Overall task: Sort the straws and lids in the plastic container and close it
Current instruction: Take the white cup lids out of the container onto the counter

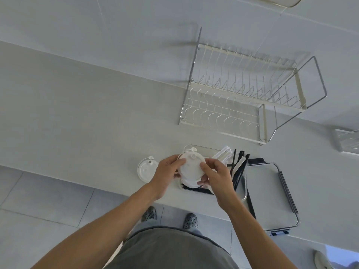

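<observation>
both hands, left hand (pixel 168 169) and right hand (pixel 218 172), pinch a stack of white lids (pixel 192 168) by the rims, over the plastic container (pixel 241 193) on the tabletop (pixel 87 117). lids look light, thin and slick, so grip opposite edges. straws (pixel 238 167) stand in the container's right side. one loose lid (pixel 146 168) left. container cover (pixel 270 195) right, off.

One head view only, looking steeply down and forward from above onto the worktop (pixel 97 123), close over both forearms, wide-angle, floor below.
</observation>
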